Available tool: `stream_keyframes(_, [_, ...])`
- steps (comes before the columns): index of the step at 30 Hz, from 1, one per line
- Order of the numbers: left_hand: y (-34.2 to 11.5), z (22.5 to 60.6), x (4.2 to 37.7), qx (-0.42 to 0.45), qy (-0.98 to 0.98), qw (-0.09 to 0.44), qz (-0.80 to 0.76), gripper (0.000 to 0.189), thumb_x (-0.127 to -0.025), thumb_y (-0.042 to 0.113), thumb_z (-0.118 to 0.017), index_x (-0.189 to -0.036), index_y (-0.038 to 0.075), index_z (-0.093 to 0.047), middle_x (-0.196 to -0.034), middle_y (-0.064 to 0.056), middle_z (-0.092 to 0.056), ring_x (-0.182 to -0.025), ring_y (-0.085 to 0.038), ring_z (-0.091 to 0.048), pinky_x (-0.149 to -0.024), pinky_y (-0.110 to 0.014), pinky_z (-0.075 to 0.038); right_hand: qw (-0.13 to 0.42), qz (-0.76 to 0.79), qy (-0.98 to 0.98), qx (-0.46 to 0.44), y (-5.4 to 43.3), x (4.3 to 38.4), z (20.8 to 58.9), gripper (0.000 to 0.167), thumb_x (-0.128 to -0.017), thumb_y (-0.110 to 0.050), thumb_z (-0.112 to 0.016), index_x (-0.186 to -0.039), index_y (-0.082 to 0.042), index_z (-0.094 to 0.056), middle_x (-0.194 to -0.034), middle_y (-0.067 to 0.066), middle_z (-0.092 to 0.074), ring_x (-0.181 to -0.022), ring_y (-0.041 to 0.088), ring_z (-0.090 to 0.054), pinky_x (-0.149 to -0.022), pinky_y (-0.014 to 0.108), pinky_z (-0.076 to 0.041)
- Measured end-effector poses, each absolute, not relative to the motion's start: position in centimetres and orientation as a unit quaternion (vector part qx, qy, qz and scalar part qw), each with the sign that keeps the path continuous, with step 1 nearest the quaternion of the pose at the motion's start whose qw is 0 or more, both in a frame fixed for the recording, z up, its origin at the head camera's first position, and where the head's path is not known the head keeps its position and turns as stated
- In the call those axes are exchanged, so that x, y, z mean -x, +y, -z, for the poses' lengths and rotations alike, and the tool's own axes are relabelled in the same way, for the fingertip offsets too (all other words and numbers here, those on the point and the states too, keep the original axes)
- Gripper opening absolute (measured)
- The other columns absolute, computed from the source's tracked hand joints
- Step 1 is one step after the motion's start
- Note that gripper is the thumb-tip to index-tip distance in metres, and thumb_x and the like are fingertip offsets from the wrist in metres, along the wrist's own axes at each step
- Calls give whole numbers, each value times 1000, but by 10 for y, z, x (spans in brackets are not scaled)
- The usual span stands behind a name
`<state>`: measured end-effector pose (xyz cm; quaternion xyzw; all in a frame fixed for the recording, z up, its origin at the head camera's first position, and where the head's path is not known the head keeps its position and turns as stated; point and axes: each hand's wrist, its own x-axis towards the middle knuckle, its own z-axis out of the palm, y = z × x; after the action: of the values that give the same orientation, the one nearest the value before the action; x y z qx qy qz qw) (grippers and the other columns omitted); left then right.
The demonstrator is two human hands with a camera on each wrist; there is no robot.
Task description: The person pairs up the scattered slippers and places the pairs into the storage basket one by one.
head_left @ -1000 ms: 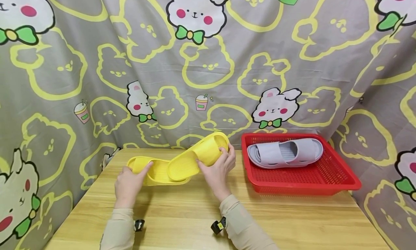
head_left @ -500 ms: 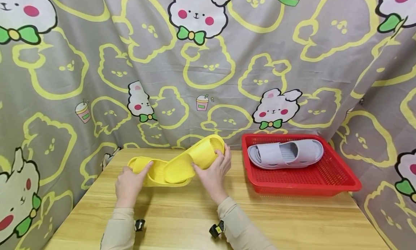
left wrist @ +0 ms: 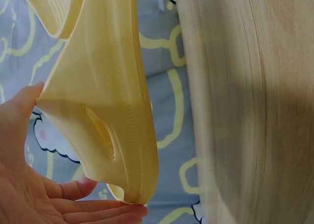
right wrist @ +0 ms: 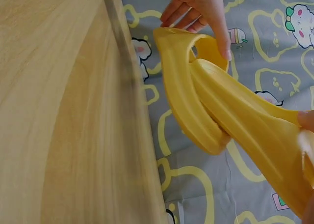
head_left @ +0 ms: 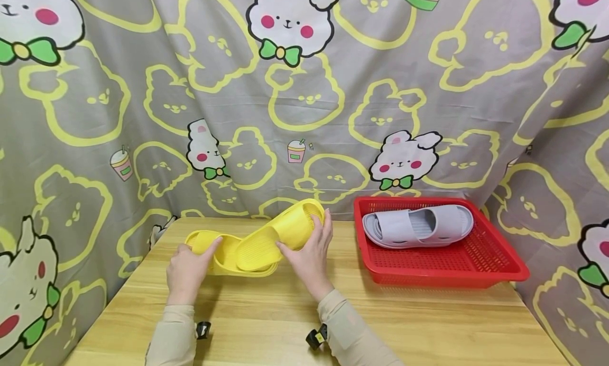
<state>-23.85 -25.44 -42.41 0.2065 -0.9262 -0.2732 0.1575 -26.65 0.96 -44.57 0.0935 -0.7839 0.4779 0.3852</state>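
Observation:
My left hand (head_left: 185,273) grips a yellow slipper (head_left: 202,241) at its toe end, thumb on the strap and fingers beneath. In the left wrist view this slipper (left wrist: 117,81) stands above the table. My right hand (head_left: 311,255) holds a second yellow slipper (head_left: 295,226) by its strap end, tilted with that end raised. Its heel lies inside the heel part of the first slipper, overlapping it. The right wrist view shows both slippers from the side, the two crossing at their heels, with the left hand (right wrist: 206,8) beyond and only the right fingertips (right wrist: 306,120) at the edge.
A red plastic basket (head_left: 442,278) stands at the back right of the wooden table (head_left: 266,323). Grey slippers (head_left: 395,228) lie in it along the far side. A patterned curtain (head_left: 333,112) hangs behind the table and at both sides.
My right hand has brought its slipper left and a little lower, so its heel sits further over the other slipper. The left hand has hardly moved.

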Motion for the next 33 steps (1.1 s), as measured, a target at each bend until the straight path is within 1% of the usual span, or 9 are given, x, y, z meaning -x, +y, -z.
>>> stream_keyframes(5, [-258,426,238,-210,-924,160,276,109,-74,86,-49,-119,-14,-47,-105,-36,-58,-92,-54,-59,-70,-54,-46,351,-470,-802,-114,12,267,443,115,-60,-43,-91,-151,-17,-26,-163,12,0,-148,36,-9,-116,60,-20])
stream_keyframes(9, [-261,427,238,-214,-922,163,277,109,-75,85,-50,-120,-14,-48,-107,-36,-57,-93,-55,-59,-71,-55,-46,317,-449,-827,-119,14,266,439,123,-57,-48,-91,-155,-29,-20,-165,6,7,-148,36,-4,-115,63,-17])
stream_keyframes(12, [-263,426,238,-216,-921,164,278,109,-75,85,-50,-121,-14,-48,-107,-37,-57,-93,-56,-58,-71,-56,-46,296,-421,-849,-118,15,265,436,128,-54,-50,-92,-156,-34,-15,-164,4,12,-148,38,-4,-114,64,-17])
stream_keyframes(19, [-267,422,238,-216,-923,160,275,111,-75,85,-49,-120,-16,-48,-108,-39,-56,-93,-57,-57,-69,-55,-46,274,-354,-884,-134,21,264,432,138,-48,-49,-95,-156,-34,-10,-164,10,14,-145,41,-9,-112,63,-20])
stream_keyframes(21, [-268,422,237,-217,-923,162,275,110,-75,85,-50,-120,-16,-48,-108,-39,-56,-94,-58,-57,-70,-56,-46,268,-343,-889,-142,23,265,431,140,-47,-49,-95,-157,-34,-9,-164,10,14,-144,41,-9,-111,64,-21])
stream_keyframes(24, [-270,422,237,-218,-922,161,276,110,-75,85,-50,-121,-15,-47,-109,-39,-56,-96,-58,-56,-72,-56,-45,266,-327,-894,-153,26,265,431,140,-49,-42,-96,-157,-34,-7,-163,12,13,-143,40,-11,-108,62,-24])
stream_keyframes(28, [-270,422,237,-219,-921,164,277,110,-75,84,-50,-123,-14,-47,-110,-39,-56,-97,-58,-56,-73,-57,-45,283,-296,-898,-159,29,267,431,134,-53,-29,-95,-156,-33,-10,-163,15,6,-140,40,-17,-103,58,-29])
stream_keyframes(33, [-269,421,237,-217,-919,168,282,110,-75,85,-50,-127,-13,-46,-114,-38,-55,-99,-58,-55,-76,-58,-44,308,-271,-899,-156,32,270,433,132,-52,-26,-95,-156,-32,-14,-161,18,-4,-136,39,-23,-99,54,-33])
